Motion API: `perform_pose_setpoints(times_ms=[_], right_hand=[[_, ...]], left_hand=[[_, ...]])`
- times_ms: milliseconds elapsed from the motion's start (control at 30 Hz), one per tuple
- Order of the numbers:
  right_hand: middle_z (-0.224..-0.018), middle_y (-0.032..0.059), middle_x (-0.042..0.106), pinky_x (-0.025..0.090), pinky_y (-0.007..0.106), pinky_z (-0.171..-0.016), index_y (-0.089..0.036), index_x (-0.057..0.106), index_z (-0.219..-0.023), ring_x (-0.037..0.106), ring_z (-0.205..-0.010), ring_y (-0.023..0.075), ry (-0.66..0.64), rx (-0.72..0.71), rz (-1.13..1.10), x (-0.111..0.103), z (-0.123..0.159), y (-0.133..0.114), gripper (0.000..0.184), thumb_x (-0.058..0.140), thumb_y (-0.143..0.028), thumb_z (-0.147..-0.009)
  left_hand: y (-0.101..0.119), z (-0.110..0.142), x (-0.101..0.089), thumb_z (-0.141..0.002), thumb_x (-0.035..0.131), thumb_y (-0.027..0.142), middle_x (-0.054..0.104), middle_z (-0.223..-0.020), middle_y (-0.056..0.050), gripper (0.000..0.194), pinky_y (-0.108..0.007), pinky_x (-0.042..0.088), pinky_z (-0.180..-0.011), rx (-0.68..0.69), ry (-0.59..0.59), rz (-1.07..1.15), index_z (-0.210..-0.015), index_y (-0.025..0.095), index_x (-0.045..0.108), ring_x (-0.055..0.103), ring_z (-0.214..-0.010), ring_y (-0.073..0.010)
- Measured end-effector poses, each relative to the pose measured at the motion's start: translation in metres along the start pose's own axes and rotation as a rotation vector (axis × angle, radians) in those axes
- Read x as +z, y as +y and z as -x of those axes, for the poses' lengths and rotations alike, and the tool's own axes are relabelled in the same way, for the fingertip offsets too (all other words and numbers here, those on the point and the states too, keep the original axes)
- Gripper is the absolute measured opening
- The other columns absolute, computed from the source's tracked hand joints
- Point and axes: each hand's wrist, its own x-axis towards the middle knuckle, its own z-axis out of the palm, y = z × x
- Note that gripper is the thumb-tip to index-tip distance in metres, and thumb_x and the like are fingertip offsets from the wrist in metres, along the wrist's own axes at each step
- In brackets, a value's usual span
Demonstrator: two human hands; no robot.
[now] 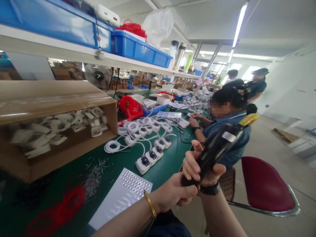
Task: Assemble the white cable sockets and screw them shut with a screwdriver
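Running from the lower left toward the far end of the workroom, a green bench (pixel 176 154) is overhung by a white shelf (pixel 74 51), on which blue bins (pixel 140 47) are lined up; the room is lit by ceiling tube lights (pixel 239 24) and bounded on the right by a white wall (pixel 301 77). On the bench's left, an open cardboard box (pixel 59 93) is filled with white plastic pieces (pixel 39 143). Beside it, a red bin (pixel 130 107) and coils of white cable (pixel 133 126) are crowded together, and nearer, white blocks with black round fittings (pixel 153 154) are set out in a row. A white plate (pixel 111 200) marked with rows of shiny spots is laid near the front edge, with small metal pins (pixel 96 177) scattered to its left next to a tangle of red strands (pixel 71 199). A black tool (pixel 217 148) with a yellow end is held up, tilted, in front of a seated co-worker (pixel 243 144), by whom the way along the bench is blocked. Its lower end is gripped by the closed fingers of the left hand (pixel 174 192); by the right hand (pixel 208 179) it is clasped partway up, fingers curled on one side, thumb on the other. The bench's edge is met just beyond the left hand. To the right, a red chair (pixel 266 184) is stood close by, and past it floor (pixel 274 144) is seen stretching to the wall.
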Motion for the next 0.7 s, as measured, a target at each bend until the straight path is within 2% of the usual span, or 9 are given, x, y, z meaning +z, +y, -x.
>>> perform_pose_setpoints(times_ms=[67, 100, 167, 267, 333, 400, 500, 567, 700], right_hand=[[-0.045, -0.014, 0.029, 0.028, 0.019, -0.03, -0.034, 0.047, -0.121, 0.018, -0.025, 0.0028, -0.022, 0.002, -0.002, -0.007, 0.002, -0.003, 0.075, 0.068, -0.067, -0.057], [-0.047, -0.0138, 0.028, 0.029, 0.018, -0.032, -0.035, 0.047, -0.12, 0.017, -0.027, 0.0022, 0.001, 0.022, 0.016, -0.014, -0.001, -0.007, 0.07, 0.07, -0.06, -0.06], [-0.055, -0.011, 0.034, 0.036, 0.02, -0.041, -0.035, 0.047, -0.119, 0.028, -0.034, 0.0032, 0.079, 0.075, 0.087, -0.033, -0.01, -0.018, 0.062, 0.072, -0.049, -0.064], [-0.065, -0.0067, 0.045, 0.044, 0.026, -0.053, -0.03, 0.048, -0.114, 0.044, -0.048, 0.0082, 0.167, 0.126, 0.226, -0.076, -0.031, -0.025, 0.056, 0.073, -0.043, -0.066], [-0.064, -0.006, 0.049, 0.045, 0.028, -0.054, -0.027, 0.047, -0.109, 0.049, -0.05, 0.0103, 0.221, 0.154, 0.287, -0.104, -0.046, -0.017, 0.047, 0.07, -0.041, -0.07], [-0.062, -0.0061, 0.051, 0.044, 0.026, -0.051, -0.024, 0.047, -0.104, 0.051, -0.049, 0.0107, 0.272, 0.2, 0.346, -0.128, -0.061, 0.0, 0.04, 0.068, -0.04, -0.073], [-0.075, -0.0012, 0.061, 0.044, 0.024, -0.045, -0.02, 0.049, -0.099, 0.053, -0.044, 0.01, 0.304, 0.29, 0.547, -0.153, -0.085, 0.033, 0.043, 0.072, -0.04, -0.068], [-0.081, 0.0008, 0.063, 0.043, 0.024, -0.04, -0.019, 0.052, -0.097, 0.053, -0.04, 0.0098, 0.275, 0.358, 0.739, -0.164, -0.101, 0.055, 0.046, 0.074, -0.042, -0.064], [-0.073, -0.0031, 0.062, 0.044, 0.023, -0.035, -0.021, 0.056, -0.108, 0.053, -0.038, 0.0104, 0.04, 0.479, 0.886, -0.175, -0.124, 0.087, 0.049, 0.071, -0.04, -0.065]], left_hand=[[0.004, -0.001, -0.004, -0.077, 0.056, 0.059, 0.044, -0.068, 0.003, 0.053, -0.022, 0.033, -0.05, 0.06, 0.025, -0.333, -0.102, 0.014, 0.051, 0.038, -0.052, -0.0076], [0.006, -0.004, -0.01, -0.08, 0.053, 0.058, 0.051, -0.078, -0.002, 0.052, -0.026, 0.04, -0.06, 0.103, 0.099, -0.575, -0.109, 0.014, 0.051, 0.047, -0.064, -0.0119], [0.007, -0.015, -0.03, -0.084, 0.051, 0.051, 0.055, -0.103, -0.009, 0.05, -0.035, 0.042, -0.083, 0.132, 0.333, -1.098, -0.118, 0.015, 0.049, 0.051, -0.094, -0.0216], [0.004, -0.046, -0.071, -0.083, 0.057, 0.037, 0.053, -0.115, -0.015, 0.045, -0.041, 0.039, -0.094, -0.034, 0.58, -1.643, -0.119, 0.011, 0.049, 0.048, -0.11, -0.0286], [-0.001, -0.071, -0.098, -0.079, 0.062, 0.026, 0.051, -0.122, -0.019, 0.047, -0.047, 0.032, -0.101, -0.116, 0.609, -1.763, -0.12, 0.007, 0.049, 0.043, -0.117, -0.0324], [-0.007, -0.093, -0.118, -0.076, 0.064, 0.021, 0.041, -0.135, -0.022, 0.056, -0.055, 0.015, -0.108, -0.133, 0.648, -1.79, -0.126, 0.006, 0.045, 0.027, -0.131, -0.0377], [-0.016, -0.112, -0.137, -0.072, 0.068, 0.029, 0.031, -0.145, -0.018, 0.067, -0.065, 0.001, -0.106, -0.213, 0.763, -1.86, -0.131, 0.013, 0.042, 0.009, -0.135, -0.0445], [-0.022, -0.115, -0.143, -0.074, 0.067, 0.034, 0.035, -0.143, -0.017, 0.068, -0.065, 0.009, -0.104, -0.278, 0.792, -1.879, -0.133, 0.016, 0.04, 0.019, -0.132, -0.0455], [-0.026, -0.114, -0.147, -0.083, 0.055, 0.028, 0.044, -0.133, -0.016, 0.059, -0.047, 0.033, -0.1, -0.314, 0.706, -1.864, -0.136, 0.015, 0.033, 0.042, -0.119, -0.0335]])
